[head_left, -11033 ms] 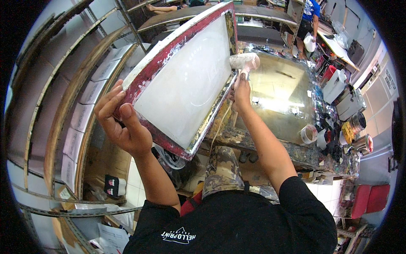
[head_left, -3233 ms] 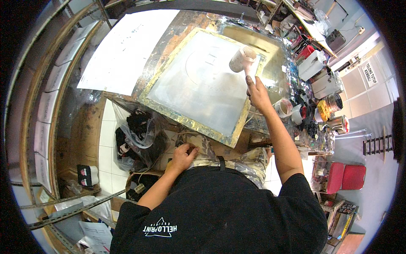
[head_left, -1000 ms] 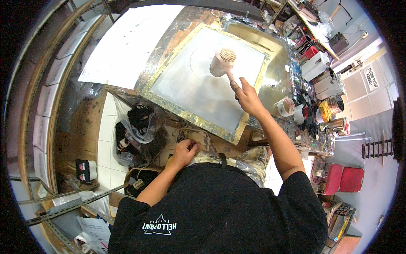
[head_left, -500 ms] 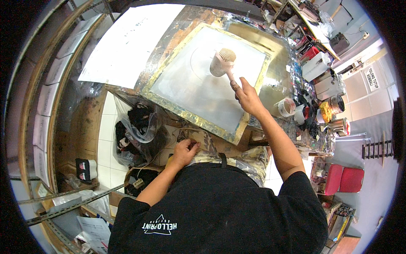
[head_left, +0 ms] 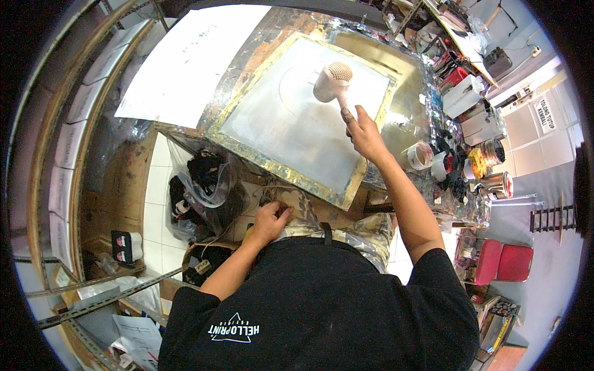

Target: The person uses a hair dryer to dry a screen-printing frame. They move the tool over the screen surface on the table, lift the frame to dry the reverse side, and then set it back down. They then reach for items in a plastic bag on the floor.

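My right hand (head_left: 366,135) grips the handle of a pale hair dryer (head_left: 332,83), holding it above a printing screen. The dryer's round perforated end shows at the top. The screen's frame (head_left: 279,169) is yellowish and paint-stained, and its mesh (head_left: 278,139) is pale grey with a faint curved line. It lies at an angle on the worktable. My left hand (head_left: 272,221) rests by my camouflage-patterned trousers below the table edge, fingers curled together. Whatever those fingers may hold is hidden.
A large white sheet (head_left: 189,65) lies at the table's left. Below it hangs a clear plastic bag (head_left: 210,191) with dark contents. Tubs (head_left: 419,156) and cans (head_left: 497,184) crowd the right edge. A red chair (head_left: 515,262) stands right; shelving (head_left: 65,154) runs along the left.
My right hand has moved the hair dryer slightly to the right over the screen, and the dryer has turned a little. My left hand stays in place.
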Motion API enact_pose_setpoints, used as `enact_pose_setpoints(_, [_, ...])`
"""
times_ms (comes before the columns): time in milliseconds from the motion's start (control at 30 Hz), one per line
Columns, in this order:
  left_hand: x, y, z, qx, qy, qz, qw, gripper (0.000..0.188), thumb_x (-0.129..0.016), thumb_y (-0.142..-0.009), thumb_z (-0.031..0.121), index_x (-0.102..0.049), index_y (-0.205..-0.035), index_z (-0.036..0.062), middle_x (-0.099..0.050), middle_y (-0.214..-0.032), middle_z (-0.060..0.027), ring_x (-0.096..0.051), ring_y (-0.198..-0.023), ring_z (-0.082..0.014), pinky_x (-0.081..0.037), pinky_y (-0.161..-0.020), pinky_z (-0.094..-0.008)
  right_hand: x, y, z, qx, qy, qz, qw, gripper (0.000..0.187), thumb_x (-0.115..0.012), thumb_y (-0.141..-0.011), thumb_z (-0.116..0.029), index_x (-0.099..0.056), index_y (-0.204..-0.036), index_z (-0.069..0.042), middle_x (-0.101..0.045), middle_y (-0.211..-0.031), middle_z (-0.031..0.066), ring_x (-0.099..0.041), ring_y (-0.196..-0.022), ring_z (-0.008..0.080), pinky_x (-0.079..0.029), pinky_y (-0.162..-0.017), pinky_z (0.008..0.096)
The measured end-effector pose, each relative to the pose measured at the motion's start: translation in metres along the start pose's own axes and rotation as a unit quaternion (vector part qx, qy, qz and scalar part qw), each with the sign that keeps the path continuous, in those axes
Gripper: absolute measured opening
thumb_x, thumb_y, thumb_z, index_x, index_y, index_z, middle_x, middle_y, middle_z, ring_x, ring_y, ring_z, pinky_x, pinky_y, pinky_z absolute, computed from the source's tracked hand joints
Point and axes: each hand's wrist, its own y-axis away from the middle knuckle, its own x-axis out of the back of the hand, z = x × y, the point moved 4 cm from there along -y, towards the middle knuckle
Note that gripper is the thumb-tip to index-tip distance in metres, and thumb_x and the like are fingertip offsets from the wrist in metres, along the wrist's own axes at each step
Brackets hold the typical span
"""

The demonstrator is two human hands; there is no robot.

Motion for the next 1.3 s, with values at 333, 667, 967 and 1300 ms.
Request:
enact_pose_setpoints(333, [-0.006,0.002,-0.012,-0.003,-0.017,-0.004,1.000,0.039,-0.068,-0.090,0.039,-0.071,-0.092,0.0008,-0.069,-0.087,-0.0188,-0.065,-0.079,-0.0366,-0.050,-0.070,-0.0437,-0.009,0.014,-0.024,0.021,0.003,-0.073,0.997,0.053,-0.046,-0.103,-0.051,-0.051,-0.109,0.001,-0.061,-0.072,0.0129,-0.062,-0.069,0.0235,-0.051,-0.066,0.0402])
enact_pose_setpoints(667, [-0.008,0.003,-0.016,-0.002,0.009,0.008,1.000,0.034,-0.068,-0.091,0.037,-0.072,-0.095,0.0027,-0.069,-0.088,-0.0174,-0.066,-0.079,-0.0344,-0.052,-0.071,-0.0404,-0.047,0.041,-0.062,0.141,0.034,-0.199,0.969,0.047,-0.048,-0.104,-0.047,-0.051,-0.110,0.000,-0.058,-0.070,0.0123,-0.057,-0.067,0.0230,-0.047,-0.065,0.0393])
enact_pose_setpoints(967, [-0.007,0.002,-0.010,-0.003,0.028,0.020,0.999,0.033,-0.069,-0.091,0.035,-0.071,-0.095,0.0028,-0.068,-0.084,-0.0169,-0.065,-0.072,-0.0315,-0.052,-0.067,-0.0386,-0.073,0.022,-0.085,0.182,0.042,-0.195,0.963,0.049,-0.046,-0.104,-0.050,-0.052,-0.102,-0.001,-0.060,-0.070,0.0148,-0.062,-0.068,0.0261,-0.049,-0.065,0.0415])
enact_pose_setpoints(1300, [-0.008,0.002,-0.014,-0.001,0.043,0.009,0.999,0.033,-0.068,-0.090,0.035,-0.072,-0.096,0.0023,-0.069,-0.088,-0.0180,-0.066,-0.078,-0.0341,-0.052,-0.071,-0.0406,-0.097,0.004,-0.083,0.172,0.013,-0.159,0.972,0.054,-0.046,-0.103,-0.053,-0.053,-0.105,0.000,-0.061,-0.071,0.0139,-0.063,-0.070,0.0254,-0.050,-0.067,0.0402])
